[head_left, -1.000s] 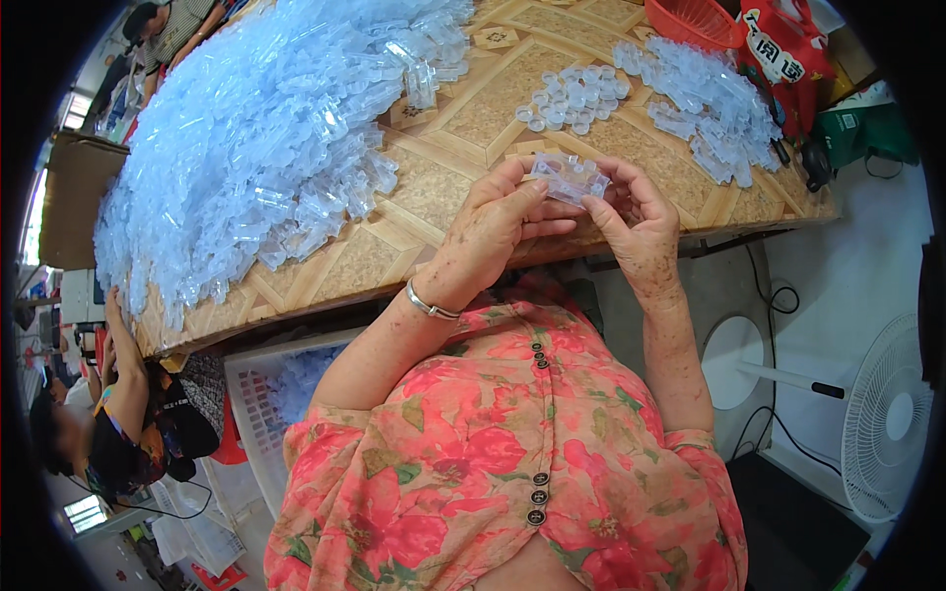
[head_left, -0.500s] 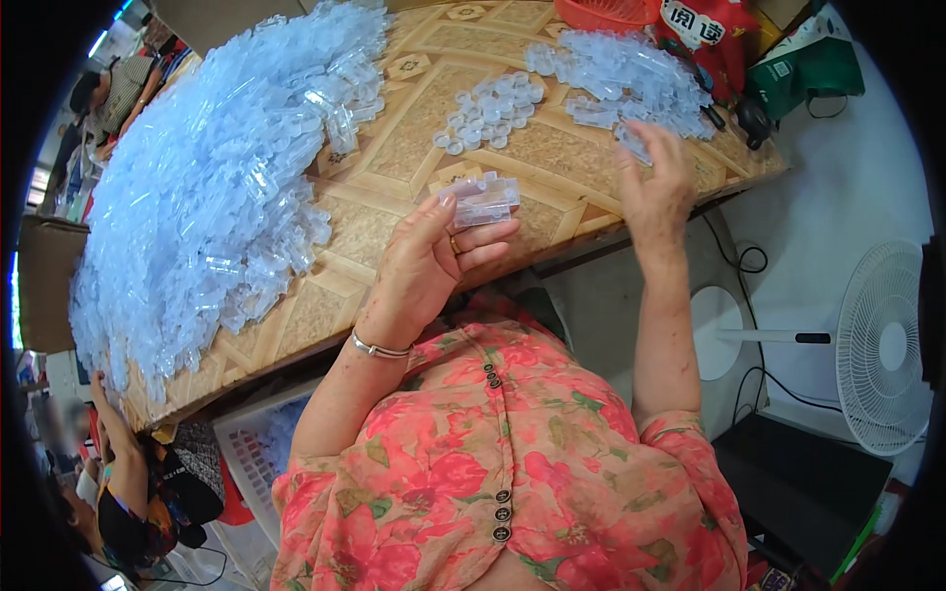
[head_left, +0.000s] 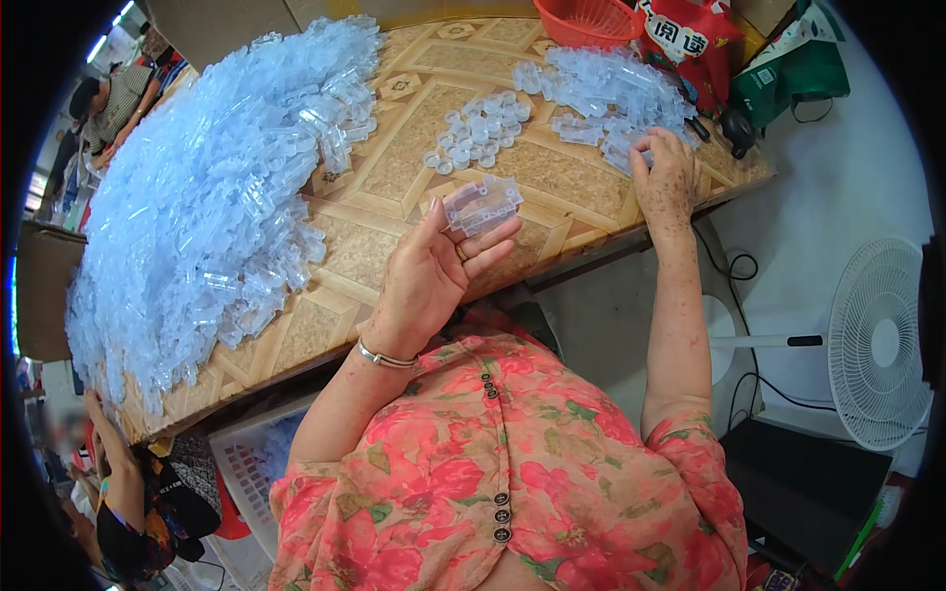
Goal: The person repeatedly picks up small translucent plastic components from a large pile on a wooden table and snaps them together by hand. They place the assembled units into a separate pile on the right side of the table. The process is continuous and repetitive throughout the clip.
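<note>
My left hand (head_left: 434, 266), palm up above the table's near edge, holds several clear plastic tube-like pieces (head_left: 483, 207) lying side by side across its fingers. The thumb rests by their left end. Farther right, my right hand (head_left: 667, 182) reaches to the near edge of a small pile of clear plastic pieces (head_left: 616, 84). Its fingers are bent together at the pile; whatever is between the fingertips is too hidden to make out. Between the two hands, toward the back, lies a group of small round clear caps (head_left: 478, 130).
A large heap of clear plastic pieces (head_left: 217, 187) covers the left of the wood-patterned table (head_left: 414, 108). At the back right are a red basket (head_left: 588, 22), a red bag (head_left: 690, 59) and a green bag (head_left: 793, 74). A white fan (head_left: 880, 345) stands right; another person (head_left: 123, 94) sits far left.
My right hand has moved down onto the small pile's near edge, its fingers closing in. The pieces in my left hand have tilted, and its thumb has lifted somewhat.
</note>
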Action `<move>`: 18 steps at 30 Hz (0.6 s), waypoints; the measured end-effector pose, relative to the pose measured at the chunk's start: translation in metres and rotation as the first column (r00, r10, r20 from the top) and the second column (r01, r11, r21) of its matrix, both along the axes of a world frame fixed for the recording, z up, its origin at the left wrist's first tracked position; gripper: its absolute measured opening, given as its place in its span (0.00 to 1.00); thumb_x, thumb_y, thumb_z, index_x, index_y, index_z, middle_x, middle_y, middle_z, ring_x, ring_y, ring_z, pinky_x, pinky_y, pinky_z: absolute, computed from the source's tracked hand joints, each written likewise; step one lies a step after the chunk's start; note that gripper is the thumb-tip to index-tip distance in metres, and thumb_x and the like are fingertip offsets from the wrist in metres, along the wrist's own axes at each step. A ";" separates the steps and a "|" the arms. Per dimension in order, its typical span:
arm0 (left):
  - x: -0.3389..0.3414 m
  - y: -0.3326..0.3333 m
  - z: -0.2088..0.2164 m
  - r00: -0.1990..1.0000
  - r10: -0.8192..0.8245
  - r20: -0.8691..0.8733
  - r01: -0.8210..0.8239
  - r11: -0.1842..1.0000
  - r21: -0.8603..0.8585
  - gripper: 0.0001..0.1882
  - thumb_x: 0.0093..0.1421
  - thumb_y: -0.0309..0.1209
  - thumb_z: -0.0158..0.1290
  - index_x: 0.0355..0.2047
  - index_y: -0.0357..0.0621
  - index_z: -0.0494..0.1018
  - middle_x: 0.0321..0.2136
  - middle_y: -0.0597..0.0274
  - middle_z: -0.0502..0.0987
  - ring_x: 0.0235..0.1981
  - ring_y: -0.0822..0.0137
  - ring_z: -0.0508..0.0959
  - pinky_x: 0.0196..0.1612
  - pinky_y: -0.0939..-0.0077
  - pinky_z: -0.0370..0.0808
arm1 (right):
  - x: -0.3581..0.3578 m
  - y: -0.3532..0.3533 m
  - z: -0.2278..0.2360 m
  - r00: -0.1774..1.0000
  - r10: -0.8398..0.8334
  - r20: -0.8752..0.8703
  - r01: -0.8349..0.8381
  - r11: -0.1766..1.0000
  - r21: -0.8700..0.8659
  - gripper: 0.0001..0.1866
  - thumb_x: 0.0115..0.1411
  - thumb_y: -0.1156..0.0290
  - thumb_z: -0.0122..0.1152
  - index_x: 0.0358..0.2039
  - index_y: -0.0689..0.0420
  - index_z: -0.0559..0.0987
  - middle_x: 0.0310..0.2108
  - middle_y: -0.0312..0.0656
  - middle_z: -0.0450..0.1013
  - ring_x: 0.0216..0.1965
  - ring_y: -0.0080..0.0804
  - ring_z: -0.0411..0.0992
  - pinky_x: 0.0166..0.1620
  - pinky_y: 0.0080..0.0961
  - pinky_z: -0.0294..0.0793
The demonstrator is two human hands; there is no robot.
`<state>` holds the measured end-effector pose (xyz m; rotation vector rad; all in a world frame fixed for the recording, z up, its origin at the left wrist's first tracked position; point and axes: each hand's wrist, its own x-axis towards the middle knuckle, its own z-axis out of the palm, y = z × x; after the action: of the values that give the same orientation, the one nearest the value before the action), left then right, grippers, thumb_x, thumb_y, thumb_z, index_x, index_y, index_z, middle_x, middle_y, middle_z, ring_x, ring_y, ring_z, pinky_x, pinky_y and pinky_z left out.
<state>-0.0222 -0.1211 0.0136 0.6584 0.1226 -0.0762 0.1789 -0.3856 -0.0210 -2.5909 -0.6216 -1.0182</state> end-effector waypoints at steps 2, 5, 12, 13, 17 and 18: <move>-0.002 0.002 -0.001 1.000 0.022 -0.001 -0.022 1.000 -0.023 0.28 0.75 0.42 0.35 0.67 0.36 0.54 0.64 0.40 0.63 0.62 0.44 0.69 0.62 0.57 0.73 | -0.007 0.006 0.006 0.998 0.060 0.021 -0.061 0.995 0.075 0.07 0.54 0.69 0.66 0.33 0.52 0.79 0.46 0.39 0.76 0.51 0.42 0.71 0.55 0.40 0.66; -0.001 0.004 -0.001 0.999 0.038 0.003 -0.038 0.997 -0.074 0.27 0.74 0.37 0.36 0.68 0.36 0.52 0.63 0.40 0.63 0.64 0.44 0.67 0.65 0.55 0.69 | -0.035 0.023 0.024 0.977 0.211 0.039 -0.215 0.959 0.186 0.07 0.54 0.72 0.66 0.34 0.53 0.77 0.46 0.40 0.75 0.50 0.43 0.72 0.53 0.40 0.68; -0.003 0.000 0.003 0.997 0.019 0.069 -0.013 0.996 -0.084 0.29 0.70 0.28 0.36 0.70 0.36 0.48 0.64 0.38 0.62 0.66 0.44 0.64 0.69 0.53 0.62 | -0.093 0.065 0.019 0.910 0.413 -0.040 -0.407 0.907 0.108 0.12 0.48 0.79 0.68 0.35 0.56 0.77 0.47 0.43 0.72 0.48 0.44 0.72 0.53 0.41 0.71; -0.003 0.001 0.004 0.997 0.022 0.074 -0.017 0.997 -0.071 0.29 0.70 0.27 0.36 0.70 0.36 0.48 0.64 0.38 0.62 0.66 0.44 0.64 0.69 0.53 0.62 | -0.097 0.068 0.017 0.903 0.425 -0.060 -0.422 0.905 0.057 0.13 0.48 0.79 0.68 0.36 0.56 0.78 0.47 0.43 0.71 0.48 0.44 0.72 0.53 0.41 0.71; -0.005 0.007 -0.003 0.994 0.045 0.101 -0.038 0.997 -0.063 0.30 0.70 0.26 0.37 0.71 0.37 0.46 0.63 0.38 0.63 0.65 0.46 0.65 0.68 0.55 0.63 | -0.115 0.077 0.020 0.768 0.571 -0.289 -0.564 0.818 0.117 0.20 0.48 0.77 0.68 0.44 0.56 0.79 0.49 0.44 0.71 0.49 0.45 0.71 0.54 0.40 0.71; -0.005 0.009 -0.003 0.993 0.055 0.108 -0.047 0.996 -0.077 0.31 0.70 0.25 0.37 0.71 0.37 0.44 0.62 0.39 0.64 0.64 0.47 0.67 0.67 0.56 0.65 | -0.117 0.079 0.026 0.754 0.578 -0.312 -0.568 0.812 0.131 0.22 0.48 0.76 0.69 0.47 0.56 0.78 0.49 0.44 0.71 0.50 0.45 0.71 0.54 0.41 0.70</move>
<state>-0.0276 -0.1124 0.0101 0.5835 0.0307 0.0049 0.0621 -0.3067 0.0050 -2.2224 -1.1915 -0.3612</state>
